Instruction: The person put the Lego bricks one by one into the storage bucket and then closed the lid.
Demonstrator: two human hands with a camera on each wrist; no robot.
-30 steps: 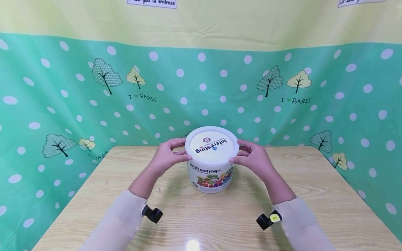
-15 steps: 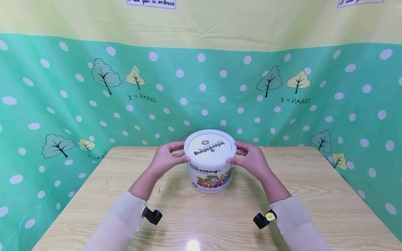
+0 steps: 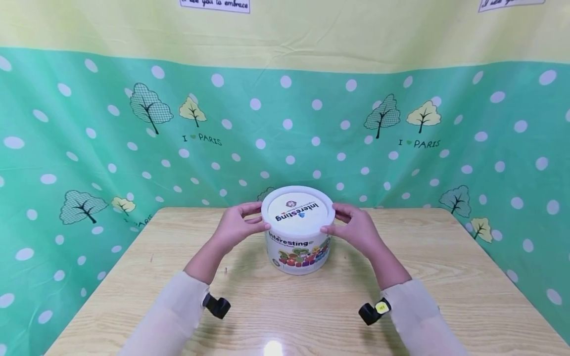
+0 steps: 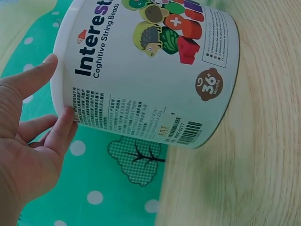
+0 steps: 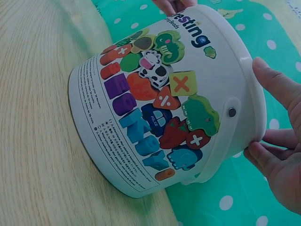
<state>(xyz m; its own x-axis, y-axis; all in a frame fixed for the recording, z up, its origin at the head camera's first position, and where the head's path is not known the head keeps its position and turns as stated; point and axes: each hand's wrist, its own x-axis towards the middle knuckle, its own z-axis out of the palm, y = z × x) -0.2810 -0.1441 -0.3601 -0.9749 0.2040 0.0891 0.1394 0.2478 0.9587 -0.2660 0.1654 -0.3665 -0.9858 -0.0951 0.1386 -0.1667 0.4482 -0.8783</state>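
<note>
A round white bucket labelled "Interesting", with colourful string beads pictured on it, stands upright on the table. Its white lid sits level over the top, printed lettering facing up. My left hand grips the lid's left rim, thumb at the front and fingers farther back. Opposite it, my right hand holds the right rim the same way. In the left wrist view, the left fingertips touch just at the upper edge of the bucket. The right wrist view shows a white handle joint below the rim, near the right fingers.
The wooden table ends at its back edge against a green dotted curtain, which also hangs along both sides. A black wrist camera is on the left sleeve, another black camera on the right.
The lid has come down onto the bucket and shifted slightly left, both hands keeping their grip. My right hand and forearm moved a little left. The bucket body stayed in place.
</note>
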